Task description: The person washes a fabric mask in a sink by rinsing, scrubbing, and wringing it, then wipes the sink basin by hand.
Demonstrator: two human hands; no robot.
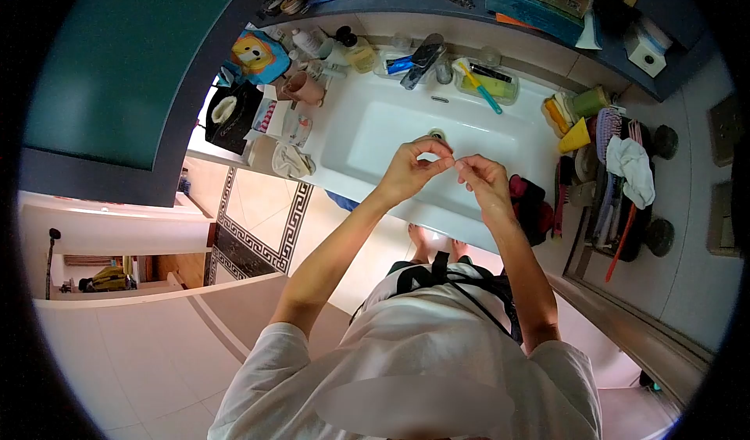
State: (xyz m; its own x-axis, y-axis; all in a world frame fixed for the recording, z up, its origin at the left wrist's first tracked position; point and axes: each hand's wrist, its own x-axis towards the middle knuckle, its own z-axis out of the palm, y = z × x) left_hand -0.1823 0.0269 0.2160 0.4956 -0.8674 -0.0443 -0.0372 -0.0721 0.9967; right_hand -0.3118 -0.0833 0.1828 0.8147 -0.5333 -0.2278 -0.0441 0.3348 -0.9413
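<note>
Both my hands meet over the front part of a white sink, fingertips nearly touching. My left hand has its thumb and index finger pinched together. My right hand is pinched too, its fingertips right beside the left ones. Whatever lies between the fingertips, if anything, is too small to make out. Just behind my hands is the sink's drain, partly covered by my left fingers. A dark red and black bundle sits on the sink's right front corner, near my right wrist.
A teal and yellow toothbrush lies across a soap tray at the back rim. Bottles and a pink cup stand at the left. Brushes and a white cloth crowd the right wall. A shelf runs above.
</note>
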